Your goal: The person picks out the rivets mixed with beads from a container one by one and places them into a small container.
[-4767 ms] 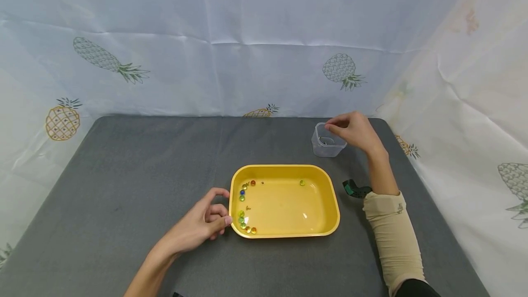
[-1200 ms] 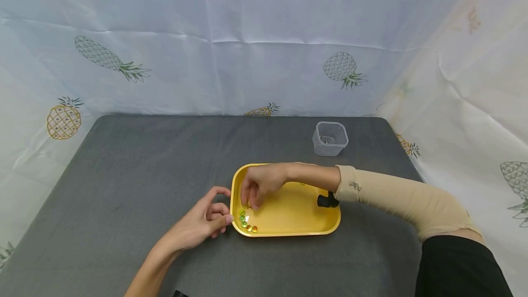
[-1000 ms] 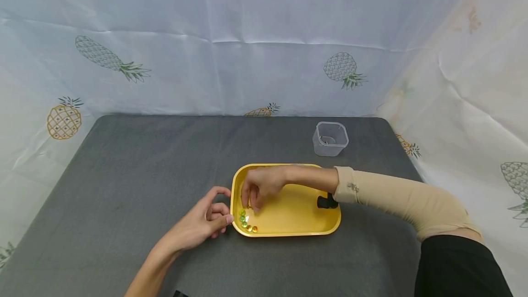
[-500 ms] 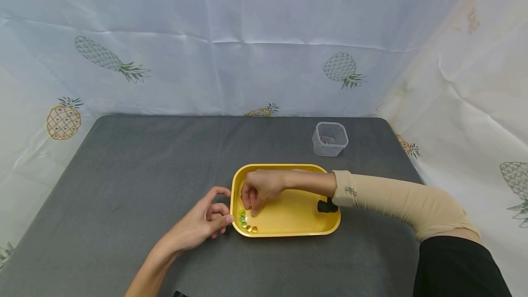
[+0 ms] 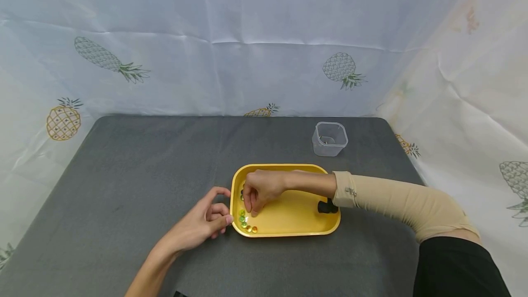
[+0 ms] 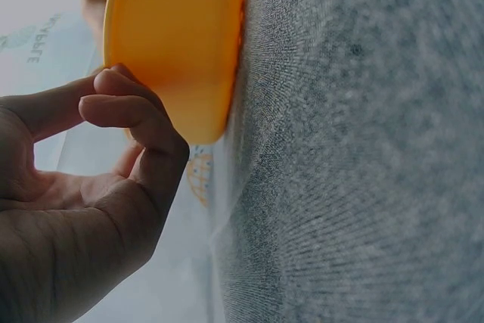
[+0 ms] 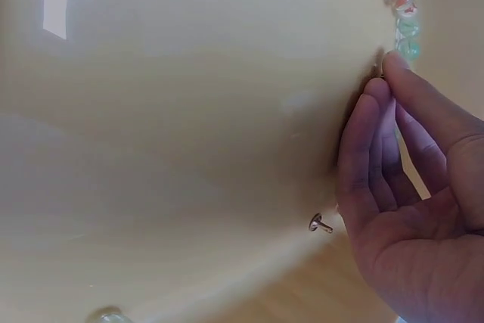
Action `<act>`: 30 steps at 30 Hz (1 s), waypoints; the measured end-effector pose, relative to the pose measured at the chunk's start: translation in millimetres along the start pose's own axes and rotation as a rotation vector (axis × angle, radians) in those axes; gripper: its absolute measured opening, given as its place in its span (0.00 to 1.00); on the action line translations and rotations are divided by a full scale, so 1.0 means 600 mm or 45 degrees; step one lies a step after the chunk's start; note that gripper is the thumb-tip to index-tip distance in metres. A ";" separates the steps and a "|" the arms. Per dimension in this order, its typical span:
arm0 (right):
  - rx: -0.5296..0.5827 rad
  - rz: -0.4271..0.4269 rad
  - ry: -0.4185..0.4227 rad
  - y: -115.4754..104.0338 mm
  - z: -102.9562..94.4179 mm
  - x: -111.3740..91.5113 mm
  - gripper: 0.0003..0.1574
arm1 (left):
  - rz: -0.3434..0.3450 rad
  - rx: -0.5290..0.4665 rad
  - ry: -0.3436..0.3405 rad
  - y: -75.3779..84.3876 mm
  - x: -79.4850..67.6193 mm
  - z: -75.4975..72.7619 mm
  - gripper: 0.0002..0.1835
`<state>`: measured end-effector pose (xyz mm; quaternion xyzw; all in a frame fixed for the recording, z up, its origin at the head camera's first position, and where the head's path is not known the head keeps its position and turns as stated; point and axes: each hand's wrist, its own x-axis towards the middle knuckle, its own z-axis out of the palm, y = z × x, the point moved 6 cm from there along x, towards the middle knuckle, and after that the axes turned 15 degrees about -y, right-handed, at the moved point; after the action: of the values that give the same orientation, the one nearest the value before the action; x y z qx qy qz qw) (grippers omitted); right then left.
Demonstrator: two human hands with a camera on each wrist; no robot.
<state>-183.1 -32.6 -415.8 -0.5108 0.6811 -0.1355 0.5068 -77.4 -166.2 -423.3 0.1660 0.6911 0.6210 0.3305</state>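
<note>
My left hand [image 5: 202,221] holds the left rim of a shallow yellow tray [image 5: 297,221], its thumb and index finger apart along the edge. In the left wrist view the curled fingers [image 6: 125,104] meet the tray's lip. Inside the tray my right hand [image 5: 264,189] reaches down near the left side, thumb and fingertips pinched together. A tiny metal piece, seemingly a tack [image 7: 381,74], shows between those fingertips, mostly hidden. Another metal tack [image 7: 319,224] lies by the tray wall. Green glass marbles [image 5: 242,218] and amber marbles [image 5: 251,229] line the left side; the hand partly covers others.
A clear plastic container [image 5: 330,140] with a few small metal bits inside stands behind the tray, to the right. The dark grey table [image 5: 165,159] backs onto a pineapple-print curtain [image 5: 264,58]. My right forearm [image 5: 387,191] crosses the tray's right side.
The right hand has gone from above the clear container to the tray's left side. Over the last second it shifts slightly toward me, fingertips pinching. The left hand stays at the rim.
</note>
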 end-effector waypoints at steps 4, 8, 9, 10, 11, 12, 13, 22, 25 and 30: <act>0.008 -0.028 0.005 -0.002 -0.001 0.000 0.05 | -0.010 -0.008 0.001 -0.001 0.000 0.000 0.30; 0.006 -0.068 0.010 -0.006 -0.004 -0.002 0.04 | -0.007 -0.009 -0.003 -0.001 0.000 0.000 0.31; 0.009 -0.079 0.008 -0.007 -0.005 -0.003 0.03 | -0.007 -0.009 -0.003 -0.002 0.000 0.000 0.31; 0.017 -0.091 0.006 -0.009 -0.006 -0.004 0.03 | -0.005 -0.010 -0.004 -0.002 0.000 -0.001 0.31; 0.018 -0.101 0.007 -0.009 -0.008 -0.005 0.03 | -0.001 -0.004 -0.006 -0.001 -0.001 -0.001 0.31; 0.019 -0.107 0.008 -0.010 -0.010 -0.007 0.03 | -0.004 -0.007 -0.005 -0.001 -0.001 -0.001 0.30; 0.028 -0.113 0.010 -0.011 -0.012 -0.009 0.03 | -0.005 -0.008 -0.006 -0.002 -0.001 -0.001 0.30; 0.047 -0.158 0.067 -0.025 -0.037 -0.037 0.04 | -0.032 0.008 -0.004 -0.003 0.000 0.000 0.29; 0.054 -0.181 0.094 -0.034 -0.048 -0.053 0.06 | -0.037 0.008 -0.002 -0.003 0.000 0.000 0.29; 0.107 -0.216 0.171 -0.046 -0.068 -0.087 0.07 | -0.046 0.001 0.003 -0.003 0.001 0.000 0.29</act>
<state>-203.4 -15.0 -349.2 -0.5347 0.6616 -0.2403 0.4676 -77.8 -166.3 -425.4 0.1530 0.6945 0.6149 0.3408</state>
